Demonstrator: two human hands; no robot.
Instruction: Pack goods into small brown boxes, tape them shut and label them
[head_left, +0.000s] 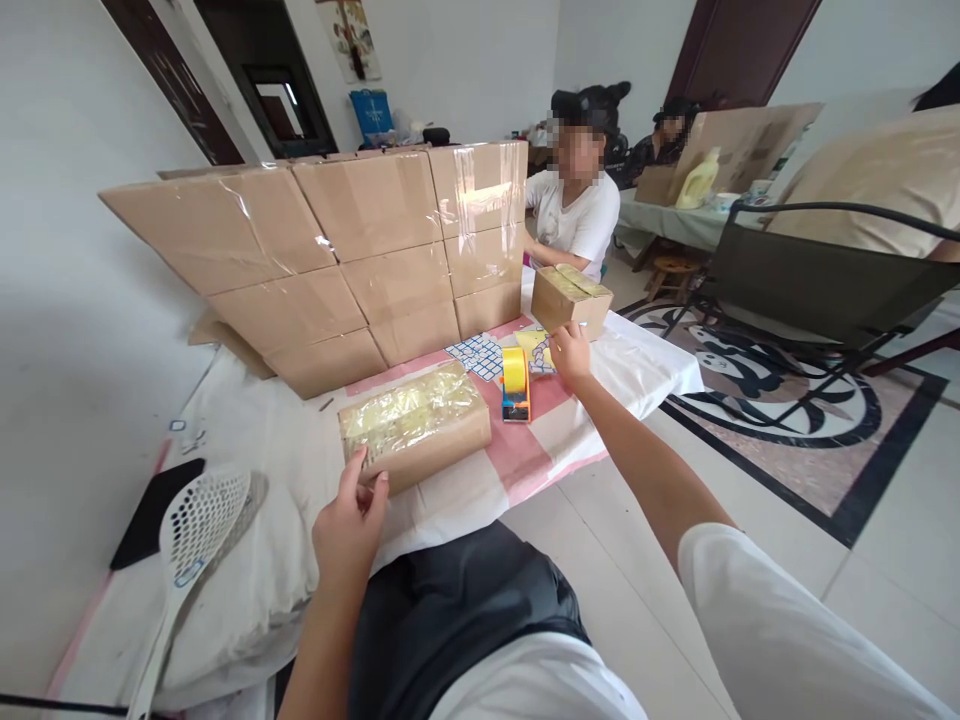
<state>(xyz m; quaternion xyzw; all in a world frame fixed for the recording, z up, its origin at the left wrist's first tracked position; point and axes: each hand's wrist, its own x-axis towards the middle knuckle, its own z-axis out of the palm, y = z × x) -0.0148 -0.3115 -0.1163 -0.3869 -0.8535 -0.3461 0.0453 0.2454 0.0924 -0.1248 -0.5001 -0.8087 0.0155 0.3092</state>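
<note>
A cardboard box [420,425] with shiny clear tape across its top lies on the table in front of me. My left hand [352,520] is at its near left corner, thumb and index finger bent against the cardboard. Farther back on the right, my right hand [571,355] is closed beside a smaller taped box [568,297]. Something small and pale shows at its fingertips, too little to name. Between the two boxes stands a tape dispenser [515,385] in orange and blue with a yellow roll.
Stacked cardboard boxes [390,260] form a wall along the table's far side. Patterned sheets [480,355] lie before it. A white perforated scoop [202,520] is at left. A person [577,210] sits opposite; a folding chair [817,280] stands right.
</note>
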